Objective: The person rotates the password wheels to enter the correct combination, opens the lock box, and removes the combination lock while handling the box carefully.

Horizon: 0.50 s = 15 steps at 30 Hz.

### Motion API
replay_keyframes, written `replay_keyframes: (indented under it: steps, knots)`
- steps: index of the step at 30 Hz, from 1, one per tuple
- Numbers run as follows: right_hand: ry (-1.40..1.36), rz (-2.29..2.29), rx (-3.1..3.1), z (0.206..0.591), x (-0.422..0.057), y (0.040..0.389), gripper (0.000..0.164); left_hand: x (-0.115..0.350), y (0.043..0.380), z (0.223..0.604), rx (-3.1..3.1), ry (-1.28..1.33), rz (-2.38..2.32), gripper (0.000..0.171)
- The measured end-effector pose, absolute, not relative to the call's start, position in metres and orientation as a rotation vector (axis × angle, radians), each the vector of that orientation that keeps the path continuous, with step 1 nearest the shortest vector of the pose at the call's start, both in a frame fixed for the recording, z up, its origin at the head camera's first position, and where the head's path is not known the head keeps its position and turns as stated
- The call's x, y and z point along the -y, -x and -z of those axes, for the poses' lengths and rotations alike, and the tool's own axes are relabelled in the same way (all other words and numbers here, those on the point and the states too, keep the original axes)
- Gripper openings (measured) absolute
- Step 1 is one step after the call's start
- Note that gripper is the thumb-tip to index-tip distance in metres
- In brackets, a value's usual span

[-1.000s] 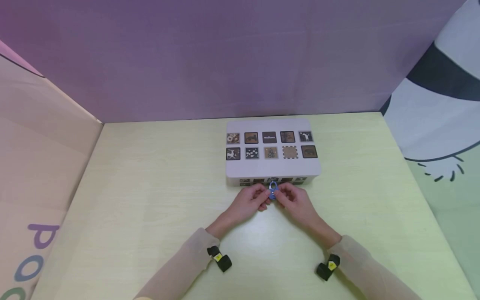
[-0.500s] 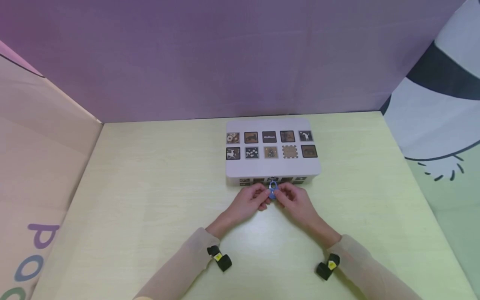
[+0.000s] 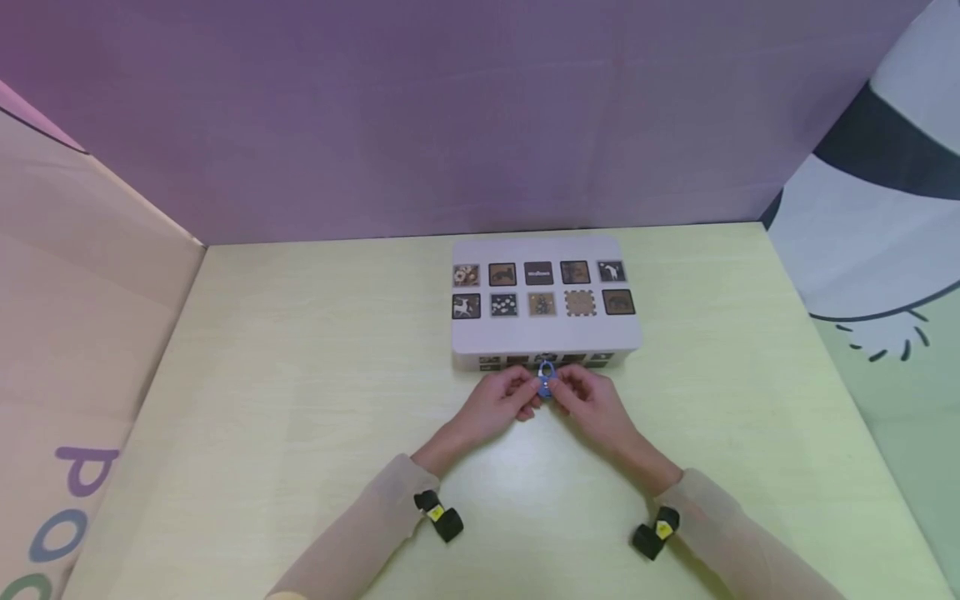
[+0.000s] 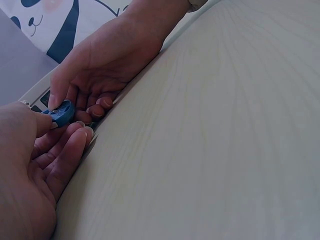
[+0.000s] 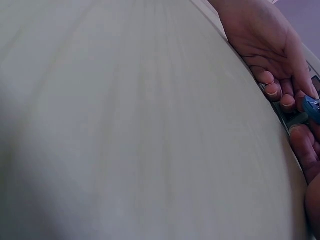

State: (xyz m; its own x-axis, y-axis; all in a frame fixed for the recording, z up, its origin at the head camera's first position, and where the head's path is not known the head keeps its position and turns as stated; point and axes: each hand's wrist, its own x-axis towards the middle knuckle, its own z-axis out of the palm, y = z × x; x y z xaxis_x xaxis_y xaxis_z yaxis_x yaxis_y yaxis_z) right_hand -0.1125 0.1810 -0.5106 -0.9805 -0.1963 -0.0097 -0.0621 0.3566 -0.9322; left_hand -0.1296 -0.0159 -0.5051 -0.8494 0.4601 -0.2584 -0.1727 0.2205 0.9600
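Observation:
A small blue padlock (image 3: 546,387) with its shackle pointing up is held between both hands, close against the front of a white box (image 3: 546,335). My left hand (image 3: 495,404) pinches its left side with thumb and fingers, while my right hand (image 3: 597,408) pinches the right side. Seen from the left wrist, the padlock (image 4: 64,115) shows its face beside the thumbs. Only part of the padlock (image 5: 311,107) enters the right wrist view, at the right edge. Whether the shackle is latched, or passes through anything on the box, I cannot tell.
The box lid carries rows of small dark and brown picture squares. It stands on a pale wood-grain table (image 3: 315,375), near a purple back panel (image 3: 420,125). A printed side panel (image 3: 82,317) rises at the left, another panel (image 3: 892,250) at the right.

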Motion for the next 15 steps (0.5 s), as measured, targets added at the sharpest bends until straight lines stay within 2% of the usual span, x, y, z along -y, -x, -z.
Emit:
replay_keyframes:
  steps: [15]
  knots:
    - [0.229, 1.699, -2.483, 0.5080, -0.1805, 0.1122, 0.015, 0.0155, 0.1299, 0.5063, -2.004, -0.252, -1.664, 0.024]
